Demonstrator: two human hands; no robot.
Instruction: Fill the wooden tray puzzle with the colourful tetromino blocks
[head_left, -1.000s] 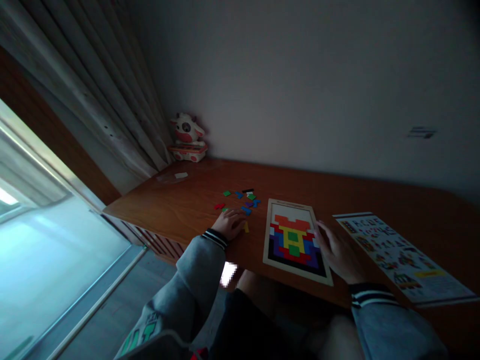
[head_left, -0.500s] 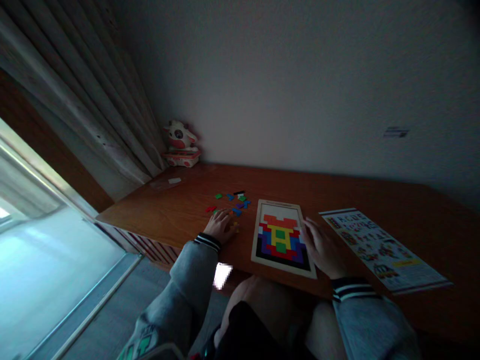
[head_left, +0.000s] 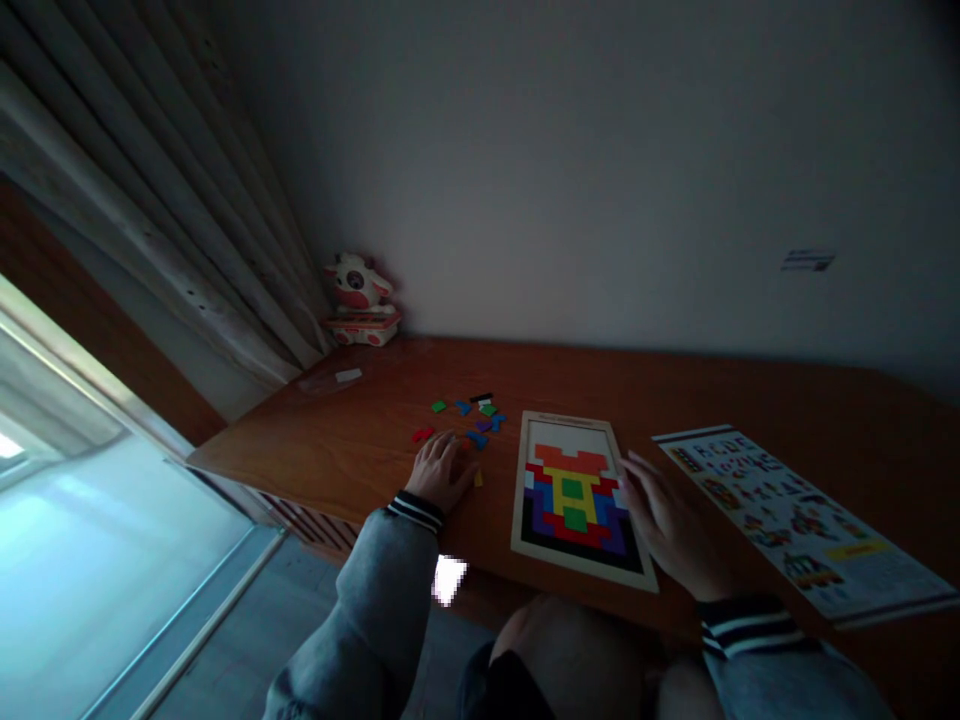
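Observation:
A wooden puzzle board (head_left: 578, 575) lies on the brown desk (head_left: 352, 440), mostly filled with red, yellow, blue, purple, green and black pieces. My right hand (head_left: 670, 520) rests flat along the board's right edge, fingers stretched out. My left hand (head_left: 442, 468) lies palm down on the desk left of the board, fingers apart, next to a small yellow piece (head_left: 478, 479). Several loose coloured pieces (head_left: 471, 414) are scattered just beyond my left hand. The room is dim.
A printed pattern sheet (head_left: 795, 520) lies right of the board. A cow-shaped toy (head_left: 358, 300) stands in the back left corner by the curtains (head_left: 150, 220). A small white scrap (head_left: 348, 376) sits near it. The desk's left edge drops off toward a window.
The view has shifted slightly. My left hand has stayed by the loose pieces and my right hand has stayed at the board's right edge.

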